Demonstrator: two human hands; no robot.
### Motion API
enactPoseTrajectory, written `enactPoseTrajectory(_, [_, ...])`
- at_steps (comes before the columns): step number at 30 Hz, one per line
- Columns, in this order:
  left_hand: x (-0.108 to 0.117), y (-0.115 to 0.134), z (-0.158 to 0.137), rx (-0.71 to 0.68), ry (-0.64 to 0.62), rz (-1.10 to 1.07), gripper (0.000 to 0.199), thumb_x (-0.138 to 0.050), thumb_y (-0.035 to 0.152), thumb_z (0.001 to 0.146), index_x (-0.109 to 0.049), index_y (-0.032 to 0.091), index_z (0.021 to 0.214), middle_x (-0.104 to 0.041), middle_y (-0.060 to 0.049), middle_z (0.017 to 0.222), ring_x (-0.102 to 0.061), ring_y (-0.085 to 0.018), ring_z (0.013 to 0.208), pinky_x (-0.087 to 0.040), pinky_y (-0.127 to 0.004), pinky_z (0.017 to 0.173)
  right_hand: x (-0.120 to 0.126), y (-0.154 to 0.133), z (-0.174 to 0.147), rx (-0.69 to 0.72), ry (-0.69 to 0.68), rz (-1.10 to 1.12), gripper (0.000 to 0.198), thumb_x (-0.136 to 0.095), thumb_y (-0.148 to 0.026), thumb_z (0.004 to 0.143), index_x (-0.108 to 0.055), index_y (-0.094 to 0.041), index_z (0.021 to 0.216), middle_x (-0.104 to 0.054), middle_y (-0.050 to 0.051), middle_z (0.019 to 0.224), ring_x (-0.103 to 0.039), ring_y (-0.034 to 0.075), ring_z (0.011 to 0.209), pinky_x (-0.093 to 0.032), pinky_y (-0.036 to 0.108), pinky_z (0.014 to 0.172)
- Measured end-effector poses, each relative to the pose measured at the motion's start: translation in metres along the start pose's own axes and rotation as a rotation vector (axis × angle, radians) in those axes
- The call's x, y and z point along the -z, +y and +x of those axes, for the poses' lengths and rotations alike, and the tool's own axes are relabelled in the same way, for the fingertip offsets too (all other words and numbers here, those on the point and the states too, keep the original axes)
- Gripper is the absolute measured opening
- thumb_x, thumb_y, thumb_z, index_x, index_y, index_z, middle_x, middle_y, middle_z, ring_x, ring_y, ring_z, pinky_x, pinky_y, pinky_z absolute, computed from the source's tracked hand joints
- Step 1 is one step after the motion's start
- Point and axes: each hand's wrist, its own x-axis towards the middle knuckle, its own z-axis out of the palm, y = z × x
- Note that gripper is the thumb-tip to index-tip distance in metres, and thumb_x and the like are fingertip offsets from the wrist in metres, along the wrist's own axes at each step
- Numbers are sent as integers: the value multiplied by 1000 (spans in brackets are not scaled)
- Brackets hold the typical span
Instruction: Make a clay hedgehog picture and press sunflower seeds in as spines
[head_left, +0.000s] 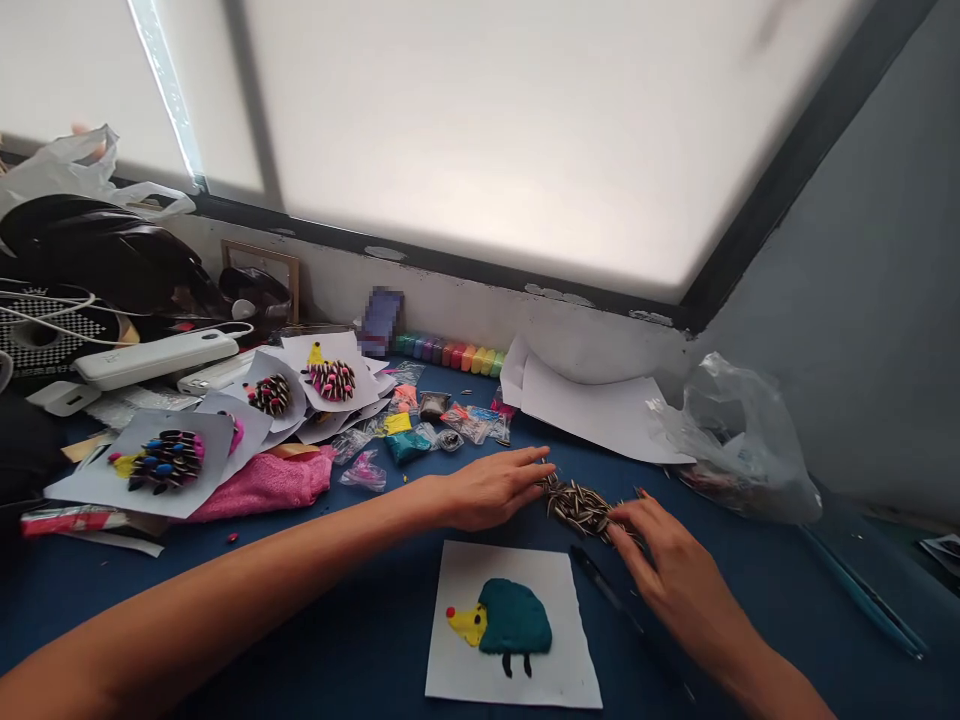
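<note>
A pile of striped sunflower seeds lies on the blue tabletop between my hands. My left hand reaches across from the left, fingers stretched out flat, its tips at the pile's left edge. At the right edge of the seeds is my right hand, thumb and fingers curved and a little apart, with tips touching the seeds. Nearer to me, a white sheet carries a clay hedgehog with a teal body, yellow face, red nose and black legs. A dark pen lies beside the sheet.
At left, finished seed-spined hedgehogs rest on paper near a pink cloth and white power bank. Clay packets and a row of coloured clay sit behind. White paper and a plastic bag are at right.
</note>
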Motion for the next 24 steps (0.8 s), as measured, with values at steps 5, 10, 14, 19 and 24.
enactPoseTrajectory(5, [2, 13, -26, 83, -20, 15, 27, -45, 30, 101, -66, 17, 113, -60, -11, 123, -57, -24, 112, -47, -35, 95, 3, -12, -36, -40, -84, -51, 23, -50, -40, 88, -59, -24, 75, -66, 2, 74, -66, 18, 62, -47, 28, 49])
enactPoseTrajectory(10, [2, 25, -36, 136, -42, 10, 7, -59, 21, 90, -63, 17, 86, -59, -6, 97, -55, -21, 93, -45, -31, 80, 1, -19, -58, -92, -129, -105, 24, -40, -30, 88, -51, -25, 67, -64, 2, 63, -62, 17, 49, -40, 26, 43])
enactPoseTrajectory(14, [1, 25, -35, 144, -59, -24, 5, -62, 13, 85, -62, 17, 83, -59, -5, 96, -54, -19, 92, -43, -28, 79, 11, -11, -74, -137, -148, -142, 25, -42, -30, 84, -52, -25, 62, -63, 3, 57, -61, 18, 44, -40, 27, 38])
enactPoseTrajectory(19, [-2, 23, -34, 133, -61, -77, 4, -65, 16, 85, -66, 17, 82, -60, -4, 95, -55, -18, 95, -43, -28, 81, 20, -8, -61, -169, -96, -147, 41, -35, -42, 94, -68, -24, 109, -71, 11, 112, -71, 25, 97, -58, 35, 65])
enactPoseTrajectory(24, [-5, 21, -36, 87, -32, -93, 14, -64, 18, 89, -72, 20, 101, -61, -5, 99, -55, -19, 96, -42, -30, 86, -3, -10, -10, -172, -46, -148, 44, -47, -41, 98, -53, -21, 137, -50, 13, 146, -52, 26, 130, -47, 47, 103])
